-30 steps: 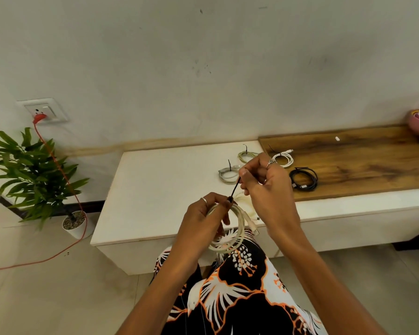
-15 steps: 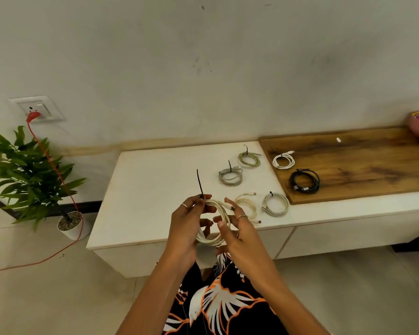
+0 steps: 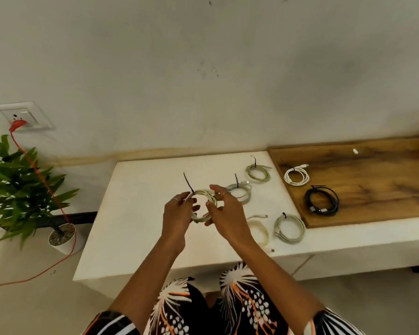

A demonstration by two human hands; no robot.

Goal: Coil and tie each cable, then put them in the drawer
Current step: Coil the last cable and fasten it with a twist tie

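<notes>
Fingers [image 3: 179, 201] of left hand [image 3: 177, 216] pinch the white coil [image 3: 205, 205] at its black tie [image 3: 188, 183]; right hand [image 3: 228, 213] fingers curl round the coil's right side, holding it above the tabletop [image 3: 140, 213]. Coil looks light, floppy, springy, so grip at the tie. Bare room lies left; tied coils [image 3: 289, 228] crowd right, front edge near; no drawer in view.
</notes>
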